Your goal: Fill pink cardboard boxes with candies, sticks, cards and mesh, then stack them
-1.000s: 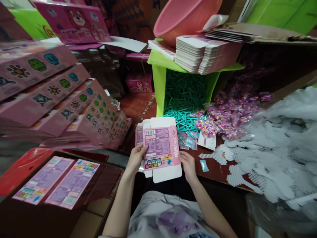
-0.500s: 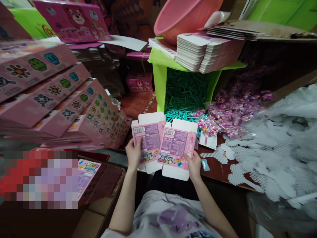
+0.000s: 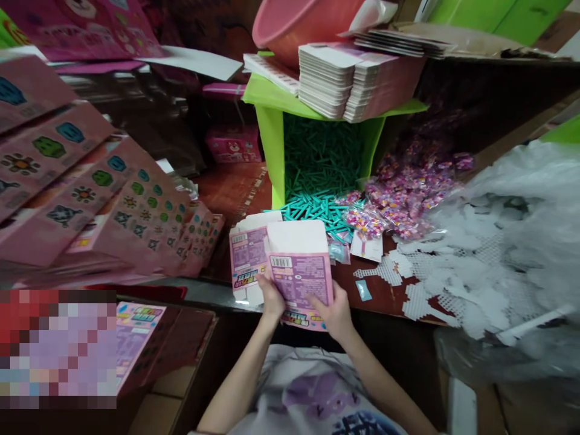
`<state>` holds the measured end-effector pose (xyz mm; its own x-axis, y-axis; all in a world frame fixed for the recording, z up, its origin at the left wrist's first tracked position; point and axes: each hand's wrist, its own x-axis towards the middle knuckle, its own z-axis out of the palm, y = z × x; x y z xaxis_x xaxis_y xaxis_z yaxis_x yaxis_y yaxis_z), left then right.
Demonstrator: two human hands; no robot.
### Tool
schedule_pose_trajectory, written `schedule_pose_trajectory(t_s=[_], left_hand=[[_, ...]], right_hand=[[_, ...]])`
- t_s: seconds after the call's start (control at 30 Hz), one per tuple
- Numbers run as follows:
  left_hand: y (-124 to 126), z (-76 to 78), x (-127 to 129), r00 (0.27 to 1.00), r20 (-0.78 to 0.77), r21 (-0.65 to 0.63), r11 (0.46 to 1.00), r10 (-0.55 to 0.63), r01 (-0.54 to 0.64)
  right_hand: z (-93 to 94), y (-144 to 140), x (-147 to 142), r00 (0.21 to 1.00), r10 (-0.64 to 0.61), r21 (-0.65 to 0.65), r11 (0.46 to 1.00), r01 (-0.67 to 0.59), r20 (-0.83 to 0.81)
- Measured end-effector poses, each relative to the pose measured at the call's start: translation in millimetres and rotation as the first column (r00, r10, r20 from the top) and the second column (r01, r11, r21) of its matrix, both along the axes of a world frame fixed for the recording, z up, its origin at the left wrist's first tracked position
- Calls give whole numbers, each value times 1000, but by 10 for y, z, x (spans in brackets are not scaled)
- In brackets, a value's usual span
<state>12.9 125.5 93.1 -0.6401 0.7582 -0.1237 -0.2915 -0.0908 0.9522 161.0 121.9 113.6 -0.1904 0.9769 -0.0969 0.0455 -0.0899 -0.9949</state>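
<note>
My left hand [image 3: 272,297] grips the lower left side of a pink and purple folding carton [image 3: 301,281] with a barcode and a raised white end flap. At its lower right edge, my right hand [image 3: 334,311] holds the same carton, thumb across the printed face. A second, matching carton [image 3: 247,260] lies at the table's front edge, partly behind the held one. It is close to the left hand's fingers; whether they touch it I cannot tell. Beyond the cartons, teal sticks [image 3: 312,208] spill from a lime-green box [image 3: 272,157].
Bags of colourful beads [image 3: 403,193] lie right of the sticks. White perforated pieces and plastic [image 3: 480,254] cover the right side. Stacked pink boxes [image 3: 104,187] lean at left. Flat cartons [image 3: 326,78] and a pink basin [image 3: 303,27] rest on the green box.
The two cartons were held apart, one per hand. Now both hands are on the right-hand one, and the other is at the table edge on the left. The view has shifted right.
</note>
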Motion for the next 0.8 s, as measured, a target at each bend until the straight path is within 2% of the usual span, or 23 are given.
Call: schedule_pose_trajectory(t_s=[0.1, 0.17, 0.23, 0.3, 0.37, 0.5, 0.57, 0.67, 0.73, 0.8], left_hand=[[-36, 27, -113, 997, -82, -28, 1000, 12, -14], [-109, 27, -146, 999, -39, -72, 997, -36, 34], [-209, 5, -131, 983, 91, -120, 978, -159, 169], [-306, -21, -100, 935, 190, -153, 932, -300, 330], [-379, -28, -78, 896, 190, -159, 888, -401, 431], [-440, 12, -80, 884, 29, -82, 880, -467, 468], [-443, 29, -91, 854, -13, -58, 853, -520, 518], [-418, 30, -96, 809, -120, -106, 817, -576, 566], [-380, 25, -75, 795, -224, -165, 825, -564, 540], [-339, 27, -31, 809, -264, -220, 849, -526, 480]], right_hand=[[-53, -69, 3, 971, 165, -103, 977, -185, -174], [-75, -60, 66, 927, 238, -127, 951, -283, -288], [-66, -17, 150, 919, 199, -73, 969, -237, -340], [-35, 43, 231, 922, 149, -6, 987, -162, -358], [-9, 103, 298, 924, 165, 8, 985, -173, -344], [-54, 167, 367, 942, 177, -42, 979, -197, -284], [-131, 169, 363, 954, 154, -89, 979, -181, -256], [-270, 185, 319, 984, 45, -97, 993, -63, -172], [-344, 219, 282, 990, -40, -86, 996, 29, -134], [-387, 247, 253, 984, -110, -129, 987, 92, -141]])
